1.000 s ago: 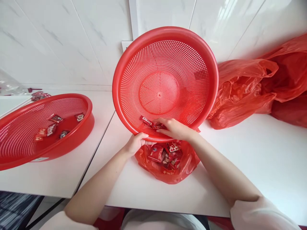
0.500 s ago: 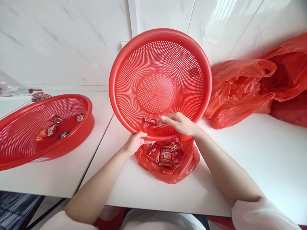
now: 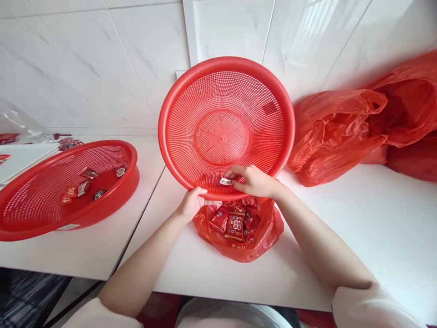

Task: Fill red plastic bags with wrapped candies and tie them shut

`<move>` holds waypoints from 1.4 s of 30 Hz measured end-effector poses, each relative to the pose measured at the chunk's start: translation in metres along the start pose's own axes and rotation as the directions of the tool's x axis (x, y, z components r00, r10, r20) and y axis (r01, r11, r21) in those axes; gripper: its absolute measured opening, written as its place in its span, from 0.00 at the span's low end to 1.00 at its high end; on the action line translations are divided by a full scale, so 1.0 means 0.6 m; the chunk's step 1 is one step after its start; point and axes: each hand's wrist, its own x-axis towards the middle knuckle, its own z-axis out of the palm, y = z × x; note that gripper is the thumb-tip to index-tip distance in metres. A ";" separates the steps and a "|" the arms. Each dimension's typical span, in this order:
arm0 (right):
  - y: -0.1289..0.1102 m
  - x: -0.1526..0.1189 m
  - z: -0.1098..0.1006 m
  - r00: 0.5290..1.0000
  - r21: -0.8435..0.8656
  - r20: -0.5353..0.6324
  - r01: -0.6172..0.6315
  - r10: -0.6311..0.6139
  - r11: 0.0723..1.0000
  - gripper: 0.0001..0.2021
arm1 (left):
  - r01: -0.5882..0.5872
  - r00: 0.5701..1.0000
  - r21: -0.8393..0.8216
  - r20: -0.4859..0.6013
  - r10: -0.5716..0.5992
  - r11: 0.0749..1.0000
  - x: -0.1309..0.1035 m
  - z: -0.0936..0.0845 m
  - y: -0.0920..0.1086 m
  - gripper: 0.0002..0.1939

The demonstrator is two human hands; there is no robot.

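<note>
A round red plastic colander (image 3: 223,136) is tilted up on its side, its mouth facing me. My left hand (image 3: 193,204) grips its lower-left rim, thumb over the edge and fingers beneath. Inside the colander's lower wall, my right hand (image 3: 251,181) pinches a small wrapped candy (image 3: 224,181) with a white label. Just below the rim sits an open red plastic bag (image 3: 239,250), filled with several red candy packets (image 3: 235,226). Part of the bag's top is hidden behind the colander.
To the left stands a second red colander (image 3: 112,202) with several wrapped candies (image 3: 82,188) in it. Tied-looking red plastic bags (image 3: 336,136) lean against the tiled wall on the right. A white tray (image 3: 29,155) is at the far left. A seam divides the white tables (image 3: 150,255).
My right hand has closed on the small candy inside the colander and turned it slightly. The colander has tipped a little lower, and the view has shifted somewhat.
</note>
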 end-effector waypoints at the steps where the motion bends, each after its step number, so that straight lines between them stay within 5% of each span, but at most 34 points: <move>1: -0.008 -0.003 -0.011 1.000 0.051 0.019 0.004 -0.005 0.999 0.14 | -0.004 1.000 -0.012 -0.028 0.004 1.000 0.001 -0.002 0.004 0.10; 5: -0.044 -0.019 -0.051 0.988 0.155 0.150 0.004 -0.027 0.988 0.13 | -0.055 0.995 -0.039 -0.091 0.051 0.998 0.006 -0.014 0.024 0.08; 10: -0.059 -0.048 -0.086 0.988 -0.097 0.033 -0.148 0.152 0.984 0.23 | -0.070 0.985 -0.001 -0.156 0.069 0.998 0.004 -0.030 0.052 0.10; 16: -0.028 -0.062 -0.098 0.965 -0.274 -0.167 -0.241 0.200 0.931 0.32 | 0.074 0.996 0.122 0.047 -0.080 0.990 -0.017 -0.029 0.080 0.20; 20: -0.032 -0.055 -0.100 0.930 -0.348 -0.348 -0.241 0.114 0.906 0.20 | 0.053 0.982 0.242 0.165 -0.095 0.969 -0.049 -0.015 0.105 0.23; 23: -0.050 -0.063 -0.114 0.911 -0.391 -0.412 -0.204 0.027 0.897 0.16 | 0.002 0.987 0.534 0.136 -0.089 0.846 -0.097 -0.011 0.135 0.28; 25: -0.063 -0.076 -0.128 0.890 -0.404 -0.455 -0.178 -0.028 0.897 0.15 | -0.037 0.998 0.715 -0.009 0.062 0.698 -0.142 -0.020 0.154 0.29; 26: -0.068 -0.083 -0.135 0.877 -0.411 -0.477 -0.171 -0.052 0.895 0.15 | -0.033 0.967 0.786 -0.131 0.218 0.617 -0.167 -0.028 0.163 0.29; 27: -0.072 -0.092 -0.143 0.865 -0.417 -0.496 -0.164 -0.072 0.894 0.15 | 0.051 0.889 0.852 -0.276 0.365 0.521 -0.192 -0.040 0.170 0.30; 30: -0.077 -0.116 -0.163 0.837 -0.405 -0.540 -0.167 -0.088 0.899 0.16 | 0.655 0.499 0.720 -0.640 0.584 0.229 -0.256 -0.089 0.185 0.39; 31: -0.078 -0.124 -0.169 0.824 -0.382 -0.562 -0.178 -0.075 0.907 0.17 | 0.770 0.421 0.609 -0.709 0.566 0.190 -0.271 -0.107 0.187 0.41; 34: -0.082 -0.142 -0.183 0.774 -0.253 -0.633 -0.246 0.032 0.936 0.19 | 0.835 0.343 0.512 -0.771 0.537 0.203 -0.291 -0.156 0.185 0.44; 38: -0.098 -0.156 -0.190 0.690 -0.120 -0.708 -0.332 0.154 0.936 0.20 | 0.742 0.281 0.613 -0.651 0.705 0.271 -0.270 -0.199 0.175 0.36; 40: -0.107 -0.159 -0.190 0.656 -0.116 -0.738 -0.353 0.157 0.928 0.21 | 0.690 0.286 0.672 -0.595 0.751 0.269 -0.246 -0.210 0.175 0.30; 42: -0.110 -0.158 -0.189 0.639 -0.106 -0.754 -0.345 0.151 0.932 0.22 | 0.615 0.336 0.744 -0.548 0.766 0.262 -0.216 -0.210 0.179 0.27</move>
